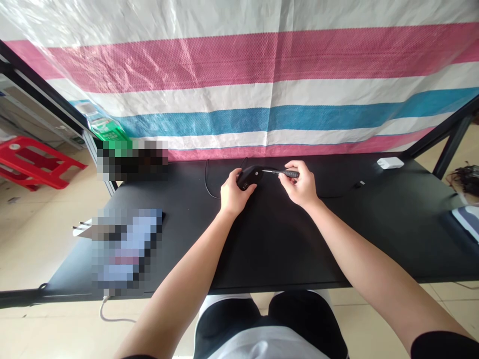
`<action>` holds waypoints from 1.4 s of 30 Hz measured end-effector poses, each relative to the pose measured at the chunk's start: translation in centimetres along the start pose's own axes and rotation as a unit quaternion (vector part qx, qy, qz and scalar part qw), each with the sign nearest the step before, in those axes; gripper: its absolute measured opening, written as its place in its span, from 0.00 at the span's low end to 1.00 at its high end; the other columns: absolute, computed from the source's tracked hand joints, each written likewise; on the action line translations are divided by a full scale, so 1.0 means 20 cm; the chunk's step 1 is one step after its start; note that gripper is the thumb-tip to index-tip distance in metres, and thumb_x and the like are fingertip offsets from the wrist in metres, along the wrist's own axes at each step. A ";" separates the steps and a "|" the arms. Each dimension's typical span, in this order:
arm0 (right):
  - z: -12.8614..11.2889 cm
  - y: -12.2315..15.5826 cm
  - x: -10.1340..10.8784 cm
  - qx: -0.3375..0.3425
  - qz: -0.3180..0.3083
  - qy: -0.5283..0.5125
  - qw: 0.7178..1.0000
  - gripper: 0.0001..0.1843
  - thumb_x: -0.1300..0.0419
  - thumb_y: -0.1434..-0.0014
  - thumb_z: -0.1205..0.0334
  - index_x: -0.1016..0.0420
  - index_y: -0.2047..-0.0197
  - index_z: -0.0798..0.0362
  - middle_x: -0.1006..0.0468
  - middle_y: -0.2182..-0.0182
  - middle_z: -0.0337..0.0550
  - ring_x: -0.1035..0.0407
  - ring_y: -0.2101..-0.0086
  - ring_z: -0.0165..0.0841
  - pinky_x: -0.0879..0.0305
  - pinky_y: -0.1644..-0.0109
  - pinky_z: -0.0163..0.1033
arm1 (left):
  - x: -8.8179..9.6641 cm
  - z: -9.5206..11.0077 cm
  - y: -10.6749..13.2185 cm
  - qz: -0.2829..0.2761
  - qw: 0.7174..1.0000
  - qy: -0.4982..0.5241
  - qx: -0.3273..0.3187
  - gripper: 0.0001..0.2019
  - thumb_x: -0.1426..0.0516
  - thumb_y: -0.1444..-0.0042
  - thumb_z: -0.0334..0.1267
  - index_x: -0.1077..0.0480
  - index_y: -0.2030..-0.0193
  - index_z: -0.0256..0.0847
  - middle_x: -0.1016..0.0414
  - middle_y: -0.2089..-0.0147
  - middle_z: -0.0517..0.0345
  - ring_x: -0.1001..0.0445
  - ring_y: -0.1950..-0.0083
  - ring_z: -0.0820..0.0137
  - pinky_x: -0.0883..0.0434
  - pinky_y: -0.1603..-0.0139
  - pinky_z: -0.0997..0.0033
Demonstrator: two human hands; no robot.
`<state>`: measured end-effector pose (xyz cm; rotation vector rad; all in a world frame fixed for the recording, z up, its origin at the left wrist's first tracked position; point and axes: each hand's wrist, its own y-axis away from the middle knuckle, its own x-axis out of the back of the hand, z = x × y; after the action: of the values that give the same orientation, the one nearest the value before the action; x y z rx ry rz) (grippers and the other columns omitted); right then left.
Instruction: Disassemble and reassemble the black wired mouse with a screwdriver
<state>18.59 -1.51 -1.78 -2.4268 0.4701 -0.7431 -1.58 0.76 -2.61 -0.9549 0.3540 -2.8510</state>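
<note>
A black computer mouse [250,177] lies on the black table [284,239], near its far edge, with a thin cable [207,180] looping off to the left. My left hand [233,195] is closed around the mouse's left side. My right hand [299,185] pinches the dark handle of a small screwdriver [285,173]. The tool lies level, and its metal tip points left and touches the mouse's top.
A white adapter [389,162] sits at the far right of the table, a small dark plug [359,184] nearer. Blurred items lie at the left. A striped tarp [262,89] hangs behind. A red stool [32,162] stands on the floor, left.
</note>
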 end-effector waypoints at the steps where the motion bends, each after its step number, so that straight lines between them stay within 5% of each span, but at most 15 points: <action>1: 0.01 0.00 0.00 -0.004 0.004 -0.001 1.000 0.13 0.39 0.44 0.48 0.32 0.64 0.48 0.24 0.78 0.36 0.34 0.81 0.29 0.36 0.74 0.36 | 0.00 0.00 0.00 0.002 1.000 -0.006 0.004 0.31 0.32 0.54 0.40 0.32 0.42 0.43 0.22 0.48 0.52 0.23 0.48 0.59 0.29 0.42 0.60; 7: 0.05 0.01 -0.03 -0.043 -0.024 0.001 0.999 0.17 0.39 0.43 0.44 0.32 0.66 0.50 0.22 0.77 0.40 0.27 0.77 0.34 0.34 0.70 0.37 | 0.01 -0.02 -0.02 0.014 1.000 -0.005 0.015 0.24 0.35 0.51 0.42 0.29 0.47 0.41 0.22 0.49 0.50 0.24 0.46 0.58 0.30 0.41 0.58; 12: 0.05 0.01 -0.04 -0.072 -0.025 0.011 0.997 0.18 0.43 0.40 0.43 0.34 0.71 0.49 0.30 0.85 0.35 0.31 0.81 0.32 0.36 0.71 0.38 | 0.02 -0.03 -0.02 0.026 0.999 0.019 -0.004 0.22 0.35 0.52 0.37 0.28 0.49 0.42 0.22 0.49 0.53 0.24 0.47 0.60 0.30 0.41 0.58; 18: 0.08 0.03 -0.06 -0.095 -0.051 -0.136 0.985 0.14 0.45 0.41 0.50 0.40 0.56 0.48 0.29 0.80 0.30 0.33 0.81 0.31 0.37 0.75 0.36 | 0.02 -0.04 -0.02 0.013 0.998 0.063 0.012 0.22 0.35 0.51 0.37 0.30 0.48 0.45 0.21 0.53 0.56 0.23 0.52 0.64 0.27 0.46 0.61; 23: 0.11 0.03 -0.08 -0.082 -0.064 -0.115 0.988 0.16 0.47 0.39 0.47 0.42 0.54 0.48 0.26 0.77 0.33 0.32 0.79 0.30 0.35 0.73 0.37 | 0.01 -0.05 -0.03 0.009 0.997 0.070 0.025 0.23 0.36 0.52 0.36 0.30 0.47 0.44 0.21 0.54 0.56 0.22 0.54 0.64 0.27 0.46 0.61; 27: 0.10 0.04 -0.08 -0.080 -0.111 -0.056 0.989 0.19 0.50 0.37 0.41 0.37 0.58 0.49 0.23 0.77 0.37 0.31 0.80 0.31 0.35 0.72 0.38 | 0.00 -0.07 -0.04 0.011 0.995 0.087 0.037 0.28 0.36 0.51 0.37 0.31 0.42 0.41 0.21 0.53 0.52 0.21 0.53 0.62 0.26 0.45 0.59; 35: 0.05 0.03 -0.06 -0.113 -0.094 -0.020 0.989 0.28 0.52 0.38 0.35 0.36 0.76 0.49 0.32 0.88 0.35 0.35 0.84 0.31 0.37 0.74 0.37 | 0.01 -0.05 -0.03 0.014 0.998 0.066 0.018 0.26 0.36 0.51 0.36 0.29 0.43 0.43 0.20 0.51 0.55 0.22 0.51 0.63 0.27 0.43 0.61; 42: 0.10 0.04 -0.08 -0.149 -0.107 -0.142 0.973 0.16 0.46 0.41 0.48 0.39 0.55 0.48 0.32 0.84 0.26 0.35 0.83 0.31 0.39 0.76 0.36 | 0.02 -0.04 -0.03 0.011 0.998 0.053 0.025 0.25 0.36 0.51 0.38 0.29 0.44 0.44 0.20 0.54 0.56 0.22 0.52 0.62 0.27 0.44 0.61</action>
<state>18.44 -0.66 -4.30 -2.8430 0.2182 -0.4194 -2.41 1.46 -2.89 -0.7870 0.2987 -2.8836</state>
